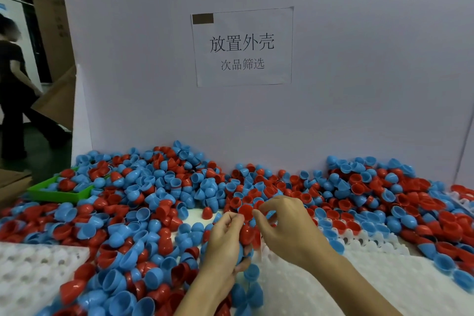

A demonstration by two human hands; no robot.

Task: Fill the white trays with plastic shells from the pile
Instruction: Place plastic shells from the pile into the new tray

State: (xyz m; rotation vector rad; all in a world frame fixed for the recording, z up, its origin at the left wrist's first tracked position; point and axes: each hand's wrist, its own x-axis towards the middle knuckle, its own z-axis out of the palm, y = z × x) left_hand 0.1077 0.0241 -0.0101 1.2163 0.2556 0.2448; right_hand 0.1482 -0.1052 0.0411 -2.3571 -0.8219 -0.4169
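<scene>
A wide pile of red and blue plastic shells [159, 195] covers the table in front of a white board. My left hand [225, 244] curls round a stack of red and blue shells [245, 236] at the centre. My right hand [287, 226] reaches from the right and pinches a red shell [246, 210] at the top of that stack. One white tray [333, 274] with round pockets lies under my right forearm; a few shells sit in its far row. Another white tray [28, 272] lies at the near left, its visible pockets empty.
A green bin [59, 195] holding shells stands at the left edge of the pile. A paper sign [242, 46] hangs on the white board [359, 59] behind the pile. A person in dark clothes [12, 84] walks at the far left beside cardboard boxes.
</scene>
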